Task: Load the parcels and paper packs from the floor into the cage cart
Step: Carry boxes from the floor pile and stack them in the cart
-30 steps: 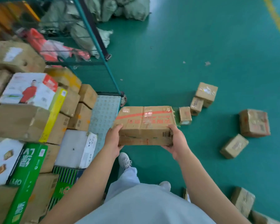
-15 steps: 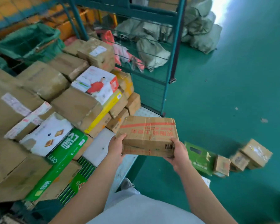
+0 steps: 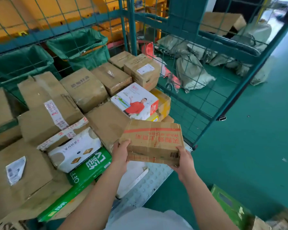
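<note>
I hold a brown cardboard parcel (image 3: 152,140) with a red stripe and red print in both hands, in the air over the front right corner of the cage cart (image 3: 211,95). My left hand (image 3: 120,154) grips its left end, thumb on top. My right hand (image 3: 184,161) grips its right near corner from below. The cart is stacked with many brown parcels (image 3: 48,110), a white box with a printed person (image 3: 135,101), a white paper pack (image 3: 75,151) and a green paper pack (image 3: 86,171). The cart's grey studded floor (image 3: 150,183) shows bare under the held parcel.
A green box (image 3: 228,203) and brown parcels (image 3: 263,224) lie on the green floor at the bottom right. The cart's teal mesh wall (image 3: 198,77) stands at the right. Grey sacks (image 3: 191,72) lie beyond the mesh. Green bins (image 3: 83,47) stand behind the cart.
My view has swung up from the floor towards the cart. The held parcel has moved forward over the cart's front corner, still gripped by both hands.
</note>
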Tool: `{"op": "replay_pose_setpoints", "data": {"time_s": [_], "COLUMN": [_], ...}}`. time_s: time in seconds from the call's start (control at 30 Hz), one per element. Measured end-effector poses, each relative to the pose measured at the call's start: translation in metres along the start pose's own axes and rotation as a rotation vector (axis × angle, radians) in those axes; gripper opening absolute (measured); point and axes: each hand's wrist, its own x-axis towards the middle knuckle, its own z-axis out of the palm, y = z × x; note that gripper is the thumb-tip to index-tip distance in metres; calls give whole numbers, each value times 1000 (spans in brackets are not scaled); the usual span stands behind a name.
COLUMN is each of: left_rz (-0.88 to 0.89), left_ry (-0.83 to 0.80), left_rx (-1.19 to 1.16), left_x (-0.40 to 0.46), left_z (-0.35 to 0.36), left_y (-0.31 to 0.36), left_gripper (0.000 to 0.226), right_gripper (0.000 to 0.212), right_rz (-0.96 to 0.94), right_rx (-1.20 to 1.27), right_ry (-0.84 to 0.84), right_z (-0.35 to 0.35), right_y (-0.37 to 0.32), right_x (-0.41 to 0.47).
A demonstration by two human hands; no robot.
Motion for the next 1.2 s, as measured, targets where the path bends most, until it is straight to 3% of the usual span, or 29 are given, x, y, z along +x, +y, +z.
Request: {"op": "replay_pose_setpoints", "data": {"time_s": [0.27,0.37,0.67,0.8,0.93,1.0,1.1,1.2], "left_rz": [43,52,40,43,39,38,23,44], "left_ry": [70,119,396,530,628,633,653,670], "left_rx": [-107,-147,-383,-471,-510,-498,-432,-405], "left_x": [50,66,110,114,119,120,125,135], "left_z": [27,44,84,85,72,67,54,40], "left_y": [39,55,100,111,96,90,85,87], "left_gripper": [29,31,43,35,71,75,68,61], "right_gripper": [44,37,37,41,45,46,59,86], "right_rz": [31,15,24,12,30,38,-51,-296], "right_rx": [-95,-125,-360,-477,-581,-623,-755,-1047], "right_ry": [-83,-150,-399,-519,-596,-621,-624,-605], "right_z": [40,52,145,186,213,219,234,255], "right_y": [-54,-77,-164,-184,-181,-178,-166,-156], "right_x": [60,89,176,191,194,195,205,221]}}
